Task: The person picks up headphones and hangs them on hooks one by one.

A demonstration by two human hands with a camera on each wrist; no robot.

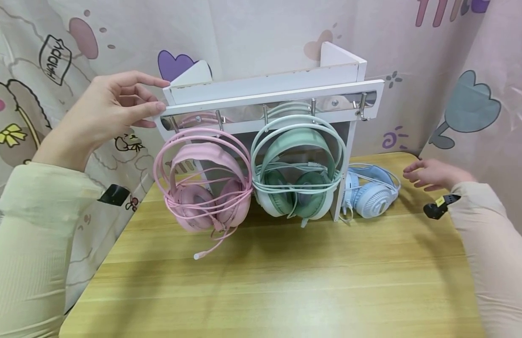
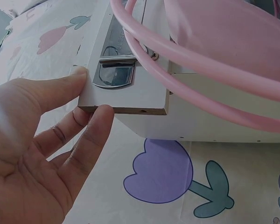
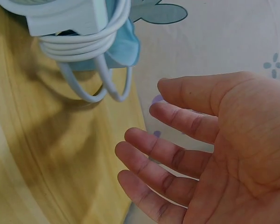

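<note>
My left hand point(image 1: 110, 105) pinches the left end of a white hook rack point(image 1: 244, 105), thumb on one side and fingertips under the end in the left wrist view. Pink headphones point(image 1: 207, 152) with a looped cable hang from the rack's left hooks, their microphone tip pointing down. Beside them hang green headphones point(image 1: 300, 136), cable coiled over the cups. Blue headphones point(image 1: 372, 199) lie on the table by the rack's right side. To their right my right hand point(image 1: 434, 173) hovers with relaxed fingers, holding nothing; the right wrist view shows it apart from the blue headphones' white cable point(image 3: 79, 49).
The rack stands towards the back of a wooden table point(image 1: 286, 281). Printed curtains point(image 1: 261, 37) close in behind and at both sides. A free metal hook point(image 1: 363, 103) sits at the rack's right end.
</note>
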